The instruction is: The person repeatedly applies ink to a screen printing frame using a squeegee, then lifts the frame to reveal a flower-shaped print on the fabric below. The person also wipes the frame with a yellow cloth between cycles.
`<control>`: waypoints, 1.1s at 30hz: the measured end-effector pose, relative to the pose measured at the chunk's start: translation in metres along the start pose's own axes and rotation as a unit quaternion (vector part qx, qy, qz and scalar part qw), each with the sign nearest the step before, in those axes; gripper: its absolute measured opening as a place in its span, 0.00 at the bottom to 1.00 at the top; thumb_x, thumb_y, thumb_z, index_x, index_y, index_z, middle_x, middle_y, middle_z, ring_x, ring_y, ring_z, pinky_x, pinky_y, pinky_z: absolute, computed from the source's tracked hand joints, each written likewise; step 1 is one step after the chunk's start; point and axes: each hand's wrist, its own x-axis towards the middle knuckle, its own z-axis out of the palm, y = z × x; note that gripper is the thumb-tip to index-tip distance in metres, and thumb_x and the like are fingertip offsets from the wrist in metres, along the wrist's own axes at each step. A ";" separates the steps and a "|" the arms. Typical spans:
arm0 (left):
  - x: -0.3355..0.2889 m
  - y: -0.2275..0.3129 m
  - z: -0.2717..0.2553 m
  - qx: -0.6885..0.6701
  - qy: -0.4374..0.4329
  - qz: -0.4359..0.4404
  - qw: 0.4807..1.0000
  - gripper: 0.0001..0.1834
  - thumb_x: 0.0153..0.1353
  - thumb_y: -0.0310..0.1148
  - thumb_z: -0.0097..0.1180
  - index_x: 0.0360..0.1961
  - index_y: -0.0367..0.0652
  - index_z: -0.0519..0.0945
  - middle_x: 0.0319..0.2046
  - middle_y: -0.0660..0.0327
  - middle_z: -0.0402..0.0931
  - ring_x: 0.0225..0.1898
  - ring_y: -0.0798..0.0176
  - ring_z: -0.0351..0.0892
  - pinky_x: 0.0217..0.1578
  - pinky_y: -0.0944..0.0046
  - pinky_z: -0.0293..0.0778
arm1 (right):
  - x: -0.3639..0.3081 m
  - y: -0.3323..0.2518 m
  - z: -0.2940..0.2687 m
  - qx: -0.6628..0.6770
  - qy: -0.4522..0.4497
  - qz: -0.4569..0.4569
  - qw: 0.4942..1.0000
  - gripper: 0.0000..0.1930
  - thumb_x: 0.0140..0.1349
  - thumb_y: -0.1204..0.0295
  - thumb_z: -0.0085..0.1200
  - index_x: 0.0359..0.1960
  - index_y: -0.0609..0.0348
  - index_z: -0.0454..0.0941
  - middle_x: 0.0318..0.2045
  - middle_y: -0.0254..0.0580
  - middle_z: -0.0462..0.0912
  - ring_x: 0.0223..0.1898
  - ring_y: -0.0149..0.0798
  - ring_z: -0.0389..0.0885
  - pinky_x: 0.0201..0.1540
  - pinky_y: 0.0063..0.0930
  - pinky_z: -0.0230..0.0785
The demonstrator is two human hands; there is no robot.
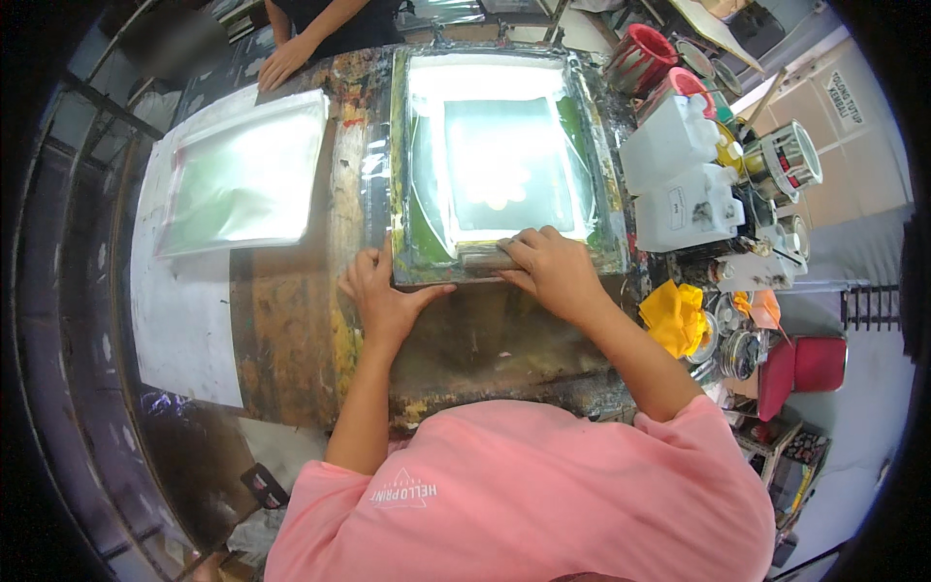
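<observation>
A large flat frame (427, 273) is lying on the worktop (465, 339), right of its middle and reaching toward the far edge. Its pale pane (509, 165) is shining under strong glare (so much that any detail at its centre is washing out), and green is showing along both sides. A short stained bar (480, 257) is sitting at the frame's near edge; I am not able to tell whether it is a separate piece.

The left hand (376, 301) is touching the frame's near left corner, its thumb stretching wide from the fingers and pointing along the near edge. The right hand (555, 267) is closing on the near edge, its fingers bending over the top at the bar's right end and its thumb staying lower.

Toward the worktop's left edge, clear plastic sheets (242, 175) are lying partly over a large white paper (184, 320). Near the far left corner, a co-worker's hand (281, 63) is resting, palm down.

Along the right edge, a red tub (640, 56) is sitting toward the far corner, with white jugs (679, 175) coming nearer and a metal can (784, 160) leaning beyond them. A crumpled yellow cloth (672, 318) is lying closer to the near right corner. Past that edge, a red chair (819, 364) is standing.
</observation>
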 end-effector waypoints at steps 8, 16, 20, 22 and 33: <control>0.002 -0.003 -0.005 -0.008 -0.018 0.016 1.000 0.63 0.28 0.68 0.81 0.67 0.44 0.79 0.46 0.60 0.71 0.52 0.54 0.68 0.60 0.47 0.55 | 0.107 0.070 0.022 -0.056 0.086 -0.038 0.994 0.17 0.66 0.51 0.60 0.48 0.46 0.83 0.40 0.39 0.82 0.44 0.48 0.84 0.39 0.46 0.82; 0.006 -0.002 -0.004 -0.016 0.031 0.036 0.999 0.64 0.27 0.66 0.82 0.68 0.44 0.79 0.44 0.60 0.74 0.50 0.55 0.70 0.58 0.49 0.57 | 0.228 0.145 -0.011 -0.042 -0.026 -0.028 0.998 0.24 0.68 0.43 0.57 0.46 0.51 0.86 0.38 0.44 0.87 0.44 0.52 0.85 0.43 0.47 0.77; 0.001 -0.003 -0.001 -0.084 0.022 0.007 0.996 0.65 0.29 0.66 0.83 0.69 0.40 0.76 0.40 0.60 0.81 0.44 0.58 0.73 0.58 0.53 0.58 | 0.251 0.153 -0.017 -0.005 0.059 -0.047 0.997 0.24 0.69 0.42 0.55 0.47 0.49 0.86 0.39 0.46 0.87 0.45 0.53 0.85 0.46 0.47 0.76; 0.004 0.000 -0.002 -0.088 0.024 0.023 0.996 0.66 0.30 0.65 0.82 0.70 0.38 0.75 0.38 0.60 0.83 0.41 0.59 0.74 0.56 0.54 0.59 | 0.239 0.158 0.003 -0.042 0.071 -0.040 0.996 0.24 0.70 0.43 0.55 0.49 0.48 0.85 0.41 0.44 0.87 0.46 0.52 0.85 0.46 0.48 0.76; -0.002 -0.003 0.001 -0.090 0.032 0.028 0.995 0.64 0.36 0.65 0.81 0.70 0.36 0.74 0.38 0.56 0.82 0.45 0.54 0.71 0.54 0.53 0.62 | 0.063 0.026 -0.006 -0.094 0.004 -0.003 0.996 0.18 0.70 0.51 0.57 0.44 0.54 0.78 0.39 0.42 0.81 0.41 0.50 0.83 0.39 0.48 0.79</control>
